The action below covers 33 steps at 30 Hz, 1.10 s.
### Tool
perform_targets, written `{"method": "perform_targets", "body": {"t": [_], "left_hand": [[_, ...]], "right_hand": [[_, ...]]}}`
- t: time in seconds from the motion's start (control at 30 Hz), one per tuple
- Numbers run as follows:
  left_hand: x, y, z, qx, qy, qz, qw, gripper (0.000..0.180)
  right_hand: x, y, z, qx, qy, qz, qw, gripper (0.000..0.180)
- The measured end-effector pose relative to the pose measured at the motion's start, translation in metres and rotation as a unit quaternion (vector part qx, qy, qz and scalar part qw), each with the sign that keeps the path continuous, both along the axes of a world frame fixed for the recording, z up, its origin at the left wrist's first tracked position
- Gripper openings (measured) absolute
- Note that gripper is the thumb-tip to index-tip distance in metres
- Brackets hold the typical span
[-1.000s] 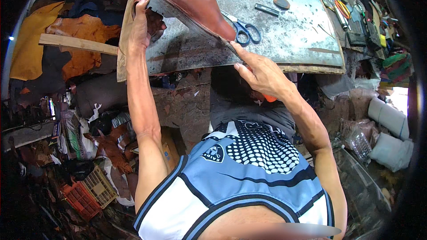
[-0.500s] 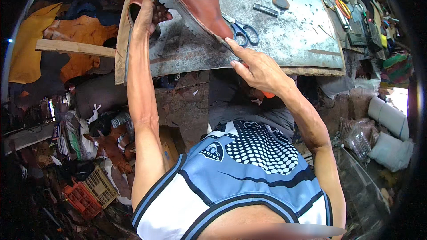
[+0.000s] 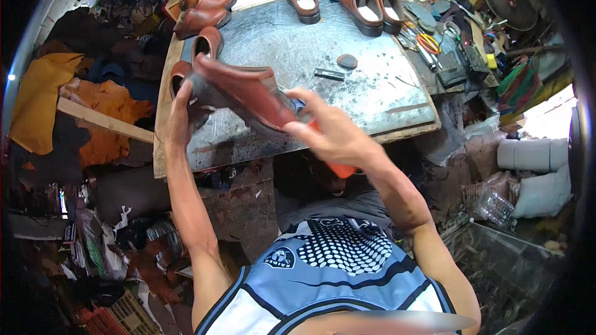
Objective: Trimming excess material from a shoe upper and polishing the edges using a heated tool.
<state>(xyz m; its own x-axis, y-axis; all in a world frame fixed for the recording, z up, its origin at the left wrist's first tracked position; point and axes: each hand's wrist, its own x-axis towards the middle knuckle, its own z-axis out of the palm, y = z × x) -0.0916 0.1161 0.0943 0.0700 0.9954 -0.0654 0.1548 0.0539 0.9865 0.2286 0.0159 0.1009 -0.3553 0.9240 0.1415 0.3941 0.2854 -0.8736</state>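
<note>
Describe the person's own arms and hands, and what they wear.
The left hand and right hand wear no gloves. Both arms are bare to the shoulder, with no watch visible. The sleeveless jersey is blue with white panels and dark trim.

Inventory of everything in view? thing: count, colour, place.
Table: 1, grey, ahead
Held shoe: 1, brown, above table
Pale-insole shoes: 5, brown, table's far half
Other shoes: several, brown, table's left side
Block: 1, black, table
Oval piece: 1, dark, beside block
Scissors, likely: 1, blue, table, mostly hidden
Orange object: 1, orange, at right hand
Leather pieces: 2, yellow and orange, left
Tools: many, mixed, right
Roll: 1, white, right
Crates: 2, red and tan, lower left
Jersey: 1, blue, torso
Left hand: 1, bare, shoe's left end
Right hand: 1, bare, right end
</note>
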Motion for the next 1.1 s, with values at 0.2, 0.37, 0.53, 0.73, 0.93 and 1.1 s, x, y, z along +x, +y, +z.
{"method": "perform_targets", "body": {"t": [0.2,0.37,0.53,0.73,0.93,1.1], "left_hand": [[-0.067,-0.111,-0.04,-0.017,-0.185,-0.102,0.977,0.078],[-0.056,-0.173,-0.091,-0.074,-0.235,0.099,0.964,0.065],[-0.014,-0.197,-0.112,-0.054,-0.412,0.178,0.892,0.061],[0.045,-0.2,-0.115,-0.018,-0.291,0.158,0.943,0.065],[0.056,-0.203,-0.117,-0.007,-0.167,0.191,0.967,0.073],[0.048,-0.195,-0.12,0.085,0.124,0.206,0.967,0.103]], "right_hand": [[0.086,-0.046,-0.056,-0.202,0.559,-0.12,0.795,0.06],[0.078,-0.065,-0.062,-0.198,0.481,-0.194,0.832,0.057],[0.063,-0.078,-0.073,-0.234,0.47,-0.144,0.839,0.08],[0.051,-0.083,-0.06,-0.204,0.546,-0.089,0.808,0.088],[0.064,-0.088,-0.047,-0.206,0.558,-0.058,0.802,0.094],[0.06,-0.079,-0.044,-0.18,0.427,-0.085,0.882,0.097]]}}
